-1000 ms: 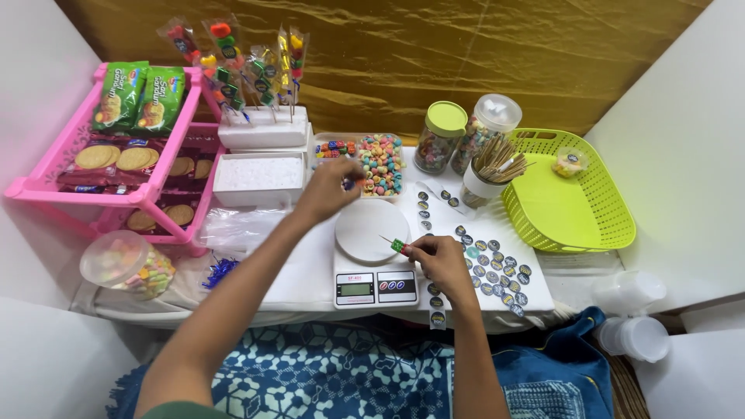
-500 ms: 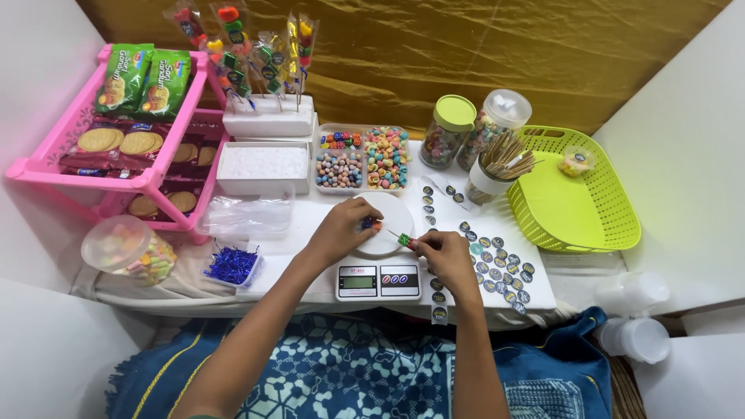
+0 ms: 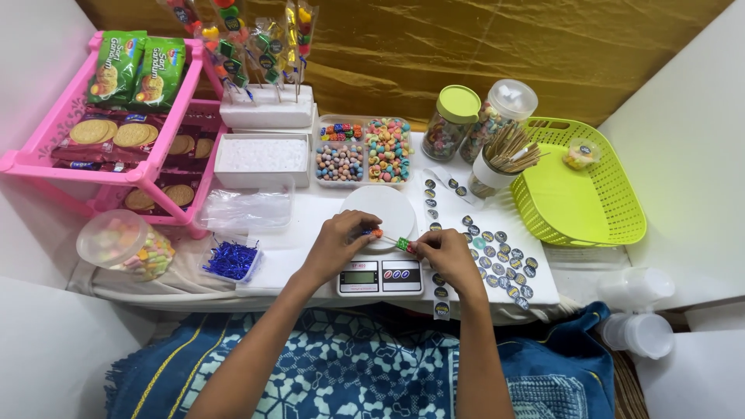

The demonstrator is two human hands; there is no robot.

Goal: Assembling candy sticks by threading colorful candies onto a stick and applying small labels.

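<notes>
Skewer, thin and pale, held level just above the front edge of the round white plate of a kitchen scale. It carries a green candy near the right end and an orange candy toward the left.

Left hand: fingers closed around the orange candy and the skewer's left end. Right hand: thumb and forefinger pinched on the skewer's right end, just beside the green candy. Both hands sit close together over the scale, not touching each other.

Surroundings, on a white table:
- Clear divided tray of mixed coloured candies, directly behind the scale.
- White foam block left of the tray; a second foam block behind it, stuck with finished candy skewers standing upright.
- Pink rack at far left, holding biscuit packets.
- Clear bags and a small dish of blue twist ties, left of the scale.
- Round tub of candy lying at front left.
- Two candy jars and a cup of bare sticks, right of the tray.
- Round stickers spread to the right of the scale.
- Lime-green basket at far right.
</notes>
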